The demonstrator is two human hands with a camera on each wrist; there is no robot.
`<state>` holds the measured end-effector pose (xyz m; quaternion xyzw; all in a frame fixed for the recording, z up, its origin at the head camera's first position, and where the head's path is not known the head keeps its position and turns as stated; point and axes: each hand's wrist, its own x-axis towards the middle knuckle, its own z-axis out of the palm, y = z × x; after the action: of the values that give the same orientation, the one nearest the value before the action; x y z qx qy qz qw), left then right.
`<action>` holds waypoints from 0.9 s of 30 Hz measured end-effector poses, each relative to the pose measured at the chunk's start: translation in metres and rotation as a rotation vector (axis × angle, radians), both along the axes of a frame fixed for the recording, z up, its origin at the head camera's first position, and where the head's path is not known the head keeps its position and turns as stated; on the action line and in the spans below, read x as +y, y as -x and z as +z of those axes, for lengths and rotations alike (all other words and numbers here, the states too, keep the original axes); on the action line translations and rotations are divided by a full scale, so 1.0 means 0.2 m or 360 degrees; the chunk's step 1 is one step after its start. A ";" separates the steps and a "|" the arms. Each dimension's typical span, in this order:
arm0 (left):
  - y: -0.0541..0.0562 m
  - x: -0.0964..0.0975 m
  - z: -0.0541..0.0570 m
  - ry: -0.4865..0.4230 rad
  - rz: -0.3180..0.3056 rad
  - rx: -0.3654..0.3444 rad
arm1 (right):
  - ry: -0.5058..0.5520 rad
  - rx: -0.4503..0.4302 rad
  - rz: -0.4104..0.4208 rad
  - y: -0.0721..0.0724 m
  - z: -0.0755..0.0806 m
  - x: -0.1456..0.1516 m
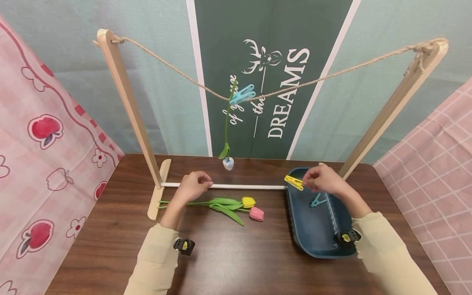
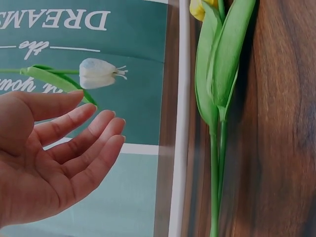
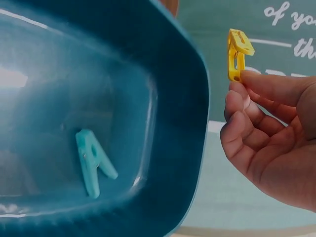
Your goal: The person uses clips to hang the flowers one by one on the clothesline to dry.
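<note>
My right hand point(image 1: 324, 179) pinches a yellow clothespin point(image 3: 237, 55) by one end, above the blue basin point(image 1: 295, 225). A light-blue clothespin point(image 3: 91, 160) lies on the basin's floor. My left hand point(image 1: 193, 186), holding nothing, hovers over the tulip stems with its fingers loosely bent. Beneath it lie a yellow tulip point(image 1: 248, 202) and a pink tulip point(image 1: 256, 214), their stems pointing left. A white tulip point(image 1: 228, 163) hangs head down from the rope point(image 1: 173, 69), fixed by a blue clothespin point(image 1: 243, 94).
Two wooden posts point(image 1: 127, 102) hold up the sagging rope. A white rod point(image 1: 250, 187) runs low between them, behind the lying tulips. The basin stands at the right of the brown table point(image 1: 236, 262). Printed curtains close off the back and sides.
</note>
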<state>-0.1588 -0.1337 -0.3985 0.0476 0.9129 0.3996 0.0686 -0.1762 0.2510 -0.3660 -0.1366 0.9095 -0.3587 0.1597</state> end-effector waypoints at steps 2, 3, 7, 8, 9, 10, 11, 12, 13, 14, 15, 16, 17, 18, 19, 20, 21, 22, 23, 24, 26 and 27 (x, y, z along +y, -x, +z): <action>0.00 0.02 0.00 -0.0004 -0.0013 0.0001 | 0.0000 0.0018 0.0023 0.00 0.01 -0.03; 0.00 0.02 0.00 -0.0008 -0.0016 -0.0001 | -0.0001 0.0021 0.0034 0.00 0.01 -0.04; 0.00 0.06 0.00 -0.0016 -0.0045 -0.0003 | -0.0012 0.0007 0.0069 -0.01 0.03 -0.10; -0.01 0.07 0.01 -0.0018 -0.0055 -0.0005 | -0.0023 0.0003 0.0071 -0.02 0.03 -0.12; -0.01 0.08 0.01 -0.0014 -0.0066 -0.0004 | -0.0036 0.0007 0.0072 -0.02 0.04 -0.14; -0.01 0.09 0.01 -0.0014 -0.0078 -0.0002 | -0.0046 0.0011 0.0078 -0.02 0.04 -0.15; -0.01 0.10 0.01 -0.0008 -0.0094 0.0004 | -0.0063 0.0019 0.0080 -0.02 0.04 -0.17; -0.01 0.11 0.02 -0.0005 -0.0106 0.0004 | -0.0076 0.0028 0.0086 -0.02 0.04 -0.18; -0.01 0.12 0.02 -0.0004 -0.0117 0.0003 | -0.0088 0.0038 0.0092 -0.03 0.04 -0.20; -0.01 0.13 0.02 -0.0006 -0.0129 -0.0001 | -0.0097 0.0045 0.0099 -0.03 0.04 -0.21; -0.01 0.14 0.02 -0.0005 -0.0140 0.0000 | -0.0101 0.0053 0.0106 -0.03 0.04 -0.23; -0.01 0.15 0.03 -0.0006 -0.0148 -0.0001 | -0.0100 0.0062 0.0124 -0.03 0.05 -0.24; -0.01 0.16 0.03 -0.0006 -0.0158 0.0002 | -0.0104 0.0068 0.0133 -0.04 0.05 -0.26; -0.01 0.17 0.03 -0.0007 -0.0167 0.0001 | -0.0103 0.0072 0.0150 -0.04 0.05 -0.28; -0.01 0.18 0.03 -0.0007 -0.0179 0.0001 | -0.0106 0.0070 0.0157 -0.04 0.05 -0.29; -0.01 0.19 0.04 -0.0006 -0.0190 0.0002 | -0.0104 0.0071 0.0174 -0.04 0.05 -0.31; -0.01 0.20 0.04 -0.0004 -0.0199 0.0008 | -0.0102 0.0072 0.0185 -0.05 0.05 -0.32; -0.01 0.20 0.04 -0.0003 -0.0209 0.0010 | -0.0102 0.0074 0.0198 -0.05 0.05 -0.33; -0.01 0.21 0.04 -0.0004 -0.0220 0.0013 | -0.0101 0.0072 0.0202 -0.05 0.06 -0.35; -0.02 0.22 0.04 -0.0002 -0.0228 0.0012 | -0.0095 0.0071 0.0216 -0.05 0.06 -0.36; -0.02 0.24 0.04 -0.0015 -0.0239 0.0006 | -0.0083 0.0079 0.0236 -0.06 0.06 -0.38; -0.02 0.24 0.04 -0.0027 -0.0247 0.0002 | -0.0076 0.0082 0.0242 -0.06 0.06 -0.39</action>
<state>-0.1552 -0.0852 -0.3907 0.1189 0.9031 0.4007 0.0984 -0.1645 0.1723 -0.3539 -0.2105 0.9086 -0.3201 0.1663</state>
